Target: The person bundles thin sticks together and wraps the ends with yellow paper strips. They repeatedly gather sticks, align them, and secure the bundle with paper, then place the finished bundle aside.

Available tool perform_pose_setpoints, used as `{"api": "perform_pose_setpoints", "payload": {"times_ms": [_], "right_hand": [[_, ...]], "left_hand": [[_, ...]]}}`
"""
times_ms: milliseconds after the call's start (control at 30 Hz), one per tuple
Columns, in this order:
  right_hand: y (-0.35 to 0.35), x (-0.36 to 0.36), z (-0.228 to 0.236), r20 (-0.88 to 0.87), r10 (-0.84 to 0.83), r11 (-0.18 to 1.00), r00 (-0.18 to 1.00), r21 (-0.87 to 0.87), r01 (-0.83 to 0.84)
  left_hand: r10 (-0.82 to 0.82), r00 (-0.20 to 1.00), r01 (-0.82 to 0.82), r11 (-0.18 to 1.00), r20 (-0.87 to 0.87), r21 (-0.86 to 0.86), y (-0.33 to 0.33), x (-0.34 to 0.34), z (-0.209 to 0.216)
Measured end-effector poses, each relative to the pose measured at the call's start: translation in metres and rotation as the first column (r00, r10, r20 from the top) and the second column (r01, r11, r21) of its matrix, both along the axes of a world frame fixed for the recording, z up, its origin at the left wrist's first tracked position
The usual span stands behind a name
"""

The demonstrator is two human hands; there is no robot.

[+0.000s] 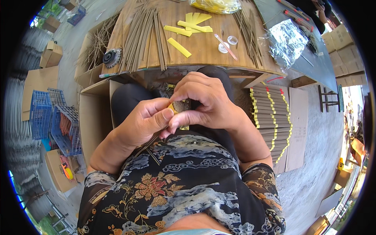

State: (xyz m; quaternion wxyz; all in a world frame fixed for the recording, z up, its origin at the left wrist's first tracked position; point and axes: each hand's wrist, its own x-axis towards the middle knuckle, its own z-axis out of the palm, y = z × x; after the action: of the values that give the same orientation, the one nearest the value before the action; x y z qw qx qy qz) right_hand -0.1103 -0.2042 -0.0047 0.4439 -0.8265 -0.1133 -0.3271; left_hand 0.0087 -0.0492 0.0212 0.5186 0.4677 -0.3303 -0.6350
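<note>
Over my lap, both hands close around a bundle of thin brown incense sticks. The sticks' blunt ends face up between my palms, and some of their length shows below my left wrist. My left hand pinches the bundle and a yellow paper strip with thumb and fingers. My right hand curls round the other side, its thumb and fingertips meeting the left fingers. Much of the bundle is hidden by my hands. More yellow paper strips lie on the wooden table in front, beside loose incense sticks.
The wooden table also bears a small round container, a flat stick and a plastic bag. Crumpled foil lies at the right. Yellow-banded bundles lie on cardboard at right. Open cardboard boxes and blue crates stand left.
</note>
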Motion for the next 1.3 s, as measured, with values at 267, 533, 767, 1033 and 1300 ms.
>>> {"api": "perform_pose_setpoints", "payload": {"times_ms": [267, 533, 767, 1033, 1300], "right_hand": [[-0.111, 0.003, -0.057, -0.251, -0.868, 0.491, 0.429, -0.304, 0.816], [-0.148, 0.004, -0.104, -0.543, -0.772, 0.534, 0.331, -0.269, 0.802], [-0.132, -0.026, -0.068, -0.326, -0.811, 0.552, 0.485, -0.156, 0.819], [-0.136, -0.014, -0.079, -0.289, -0.854, 0.520, 0.432, -0.508, 0.687], [-0.134, -0.004, -0.067, -0.238, -0.887, 0.452, 0.395, -0.620, 0.642]], "left_hand": [[0.285, 0.946, -0.248, 0.943, 0.157, -0.220, -0.039, 0.017, 0.002], [0.358, 0.930, -0.326, 0.905, 0.077, -0.274, -0.067, 0.021, -0.004], [0.404, 0.915, -0.393, 0.878, -0.017, -0.274, -0.079, 0.024, -0.011], [0.382, 0.924, -0.362, 0.894, 0.028, -0.265, -0.083, 0.028, -0.019], [0.407, 0.912, -0.377, 0.876, 0.044, -0.301, -0.081, 0.033, -0.019]]}}
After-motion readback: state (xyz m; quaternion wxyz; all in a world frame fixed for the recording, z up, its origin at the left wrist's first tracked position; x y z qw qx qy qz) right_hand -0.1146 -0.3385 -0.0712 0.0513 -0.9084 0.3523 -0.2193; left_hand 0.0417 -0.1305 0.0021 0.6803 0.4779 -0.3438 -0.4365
